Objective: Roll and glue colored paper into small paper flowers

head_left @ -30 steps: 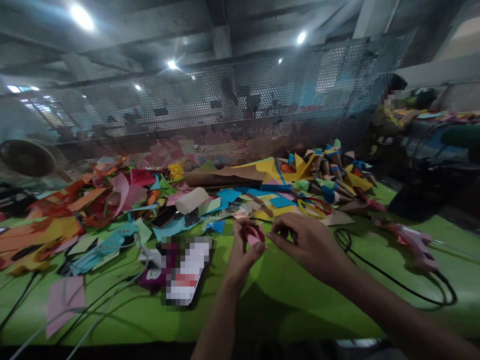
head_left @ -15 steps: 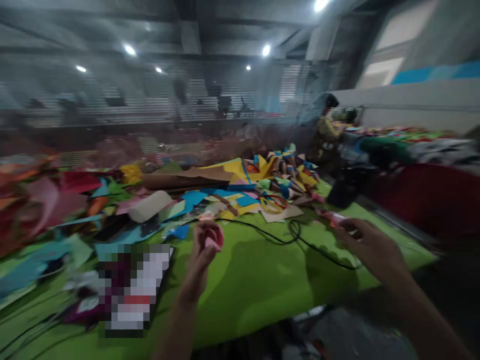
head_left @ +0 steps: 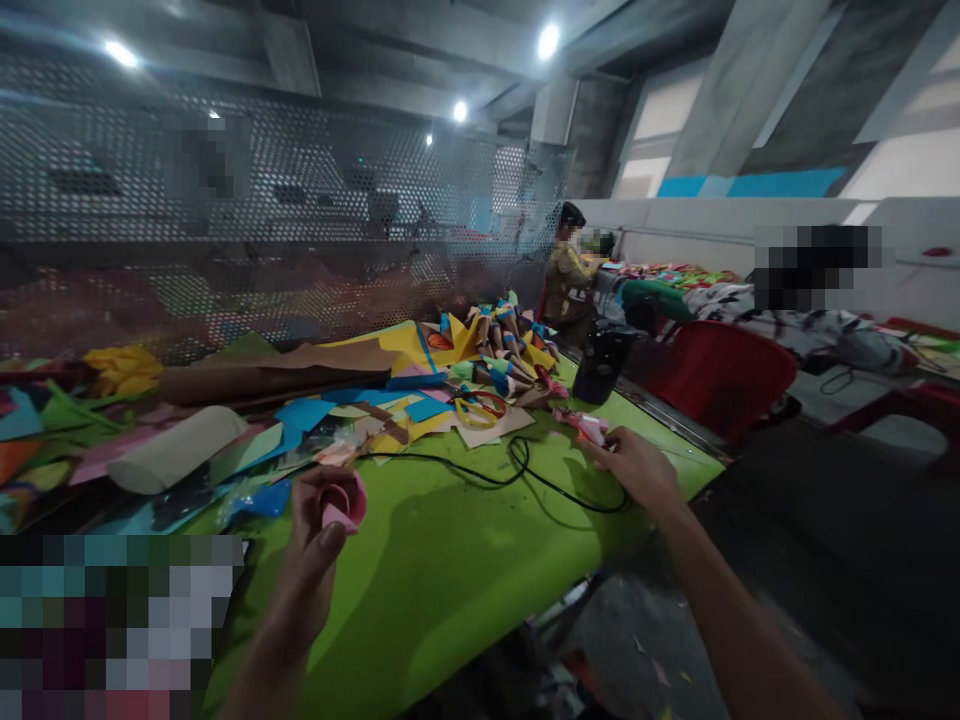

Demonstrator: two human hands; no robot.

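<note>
A rolled strip of pink paper (head_left: 346, 503) is in my left hand (head_left: 311, 520), the fingers and thumb closed around its curl. Farther right, my right hand (head_left: 637, 465) has its fingers closed at the near end of a small pink-and-white thing (head_left: 592, 428) close to the tabletop. What kind of thing this is cannot be made out. A black cable (head_left: 480, 478) lies looped on the green table (head_left: 420, 590) between my hands, passing near my right wrist. Scissors with yellow and red handles (head_left: 480, 408) rest on paper scraps beyond the cable.
Coloured paper sheets (head_left: 300, 420) and a pale roll (head_left: 180, 450) cover the table's left and back. Small paper cones (head_left: 510, 345) are heaped behind. A dark bin (head_left: 604, 360) stands at the far right edge, near a red chair (head_left: 720, 380). Another person (head_left: 566, 265) sits beyond.
The view has turned right, so everything sits farther left in the picture. My left hand still holds the pink paper; my right hand stays at the pink-and-white thing.
</note>
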